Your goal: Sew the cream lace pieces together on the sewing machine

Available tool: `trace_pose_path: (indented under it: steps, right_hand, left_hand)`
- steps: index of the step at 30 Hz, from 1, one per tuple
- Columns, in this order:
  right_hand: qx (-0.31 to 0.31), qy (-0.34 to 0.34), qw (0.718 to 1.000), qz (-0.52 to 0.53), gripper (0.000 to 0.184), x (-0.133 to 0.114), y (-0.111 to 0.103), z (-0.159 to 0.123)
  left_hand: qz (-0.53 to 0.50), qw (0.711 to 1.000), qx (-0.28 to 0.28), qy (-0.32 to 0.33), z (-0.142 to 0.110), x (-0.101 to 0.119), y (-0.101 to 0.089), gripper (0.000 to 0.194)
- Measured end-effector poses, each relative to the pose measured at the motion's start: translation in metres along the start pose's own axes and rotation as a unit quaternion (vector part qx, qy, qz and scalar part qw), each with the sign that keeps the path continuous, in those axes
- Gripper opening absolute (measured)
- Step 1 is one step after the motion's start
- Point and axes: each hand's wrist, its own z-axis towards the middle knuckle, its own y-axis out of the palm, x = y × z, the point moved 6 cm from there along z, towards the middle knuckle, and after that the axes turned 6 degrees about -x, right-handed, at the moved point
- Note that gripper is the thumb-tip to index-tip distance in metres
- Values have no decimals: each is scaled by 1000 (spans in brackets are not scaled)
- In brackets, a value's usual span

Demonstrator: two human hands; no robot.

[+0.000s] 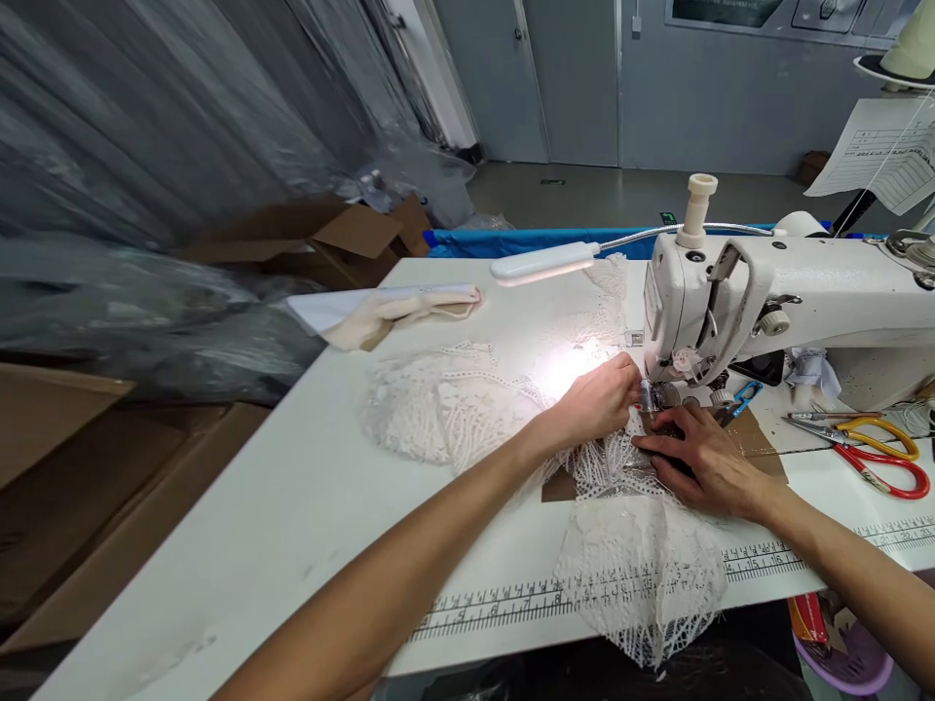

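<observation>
Left of centre on the white tabletop with a printed ruler edge, white openwork lace fabric with fringed borders lies in loose folds. It continues, in one piece or several (the join cannot be told), beneath both hands to the white industrial sewing machine, and a front portion hangs over the table's near edge. Assessment: light, limp and soft; the open mesh would likely snag or stretch under a sharp pull. The denser bands appear the sounder hold, the fringe the weaker.

The left hand is at the needle area, its forearm reaching diagonally up from the lower edge, knuckles uppermost. Its fingers are bunched; the tips are obscured, so whether they are closed on lace or thread cannot be told.

The right hand lies palm down just beside, forearm entering from lower right, fingers pointing left. These are spread apart, resting on the lace near the presser foot, not clamped.

Furthest right, scissors with red and yellow handles lie apart from both hands.
</observation>
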Motion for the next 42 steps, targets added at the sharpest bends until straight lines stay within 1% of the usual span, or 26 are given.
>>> trace_pose_path:
  steps: [2, 4, 7, 9, 11, 15, 20, 26, 29, 31, 34, 38, 40, 42]
  right_hand:
    - [-6, 3, 1000, 1, 31, 0, 0, 0]
    - [-13, 5, 1000, 1, 32, 0, 0, 1]
    - [-14, 8, 1000, 5, 31, -1, -1, 1]
    - [-11, 9, 1000, 8, 31, -2, -1, 1]
    - [-7, 10, 1000, 10, 30, -2, -2, 1]
    - [3, 12, 1000, 11, 28, -2, -2, 0]
    - [14, 13, 1000, 4, 28, -1, -1, 0]
    - [17, 14, 1000, 4, 27, -1, 0, 0]
    - [24, 12, 1000, 1, 26, -1, -1, 0]
    - [26, 13, 1000, 3, 26, -1, -2, 0]
    - [23, 16, 1000, 9, 27, -1, -1, 0]
    - [13, 19, 1000, 0, 28, -1, -1, 1]
    - [13, 17, 1000, -6, 28, -1, -1, 1]
    - [17, 13, 1000, -8, 28, -3, -2, 1]
  left_hand:
    - [-37, 999, -33, -8, -2, -2, -2, 12]
    - [-94, 994, -50, -27, -2, -5, -2, 10]
    - [-173, 981, -45, -74, -1, -11, -1, 9]
    - [-185, 978, -37, -86, -1, -12, -1, 9]
    - [-157, 984, -30, -77, -1, -9, -2, 8]
    - [-98, 993, -33, -57, -1, -4, 1, 8]
    - [-40, 997, -3, -67, 1, -5, 4, 14]
    - [5, 999, -37, -30, 4, -7, 9, 16]
    - [24, 999, -29, -12, 4, -9, 9, 21]
    - [19, 999, -26, -3, 4, -7, 11, 21]
    - [25, 999, -19, -12, 4, -3, 14, 19]
    - [137, 990, -2, -22, 6, 6, 13, 21]
    - [177, 984, 9, -29, 7, 5, 8, 23]
    - [187, 980, 37, -66, 6, -4, -4, 25]
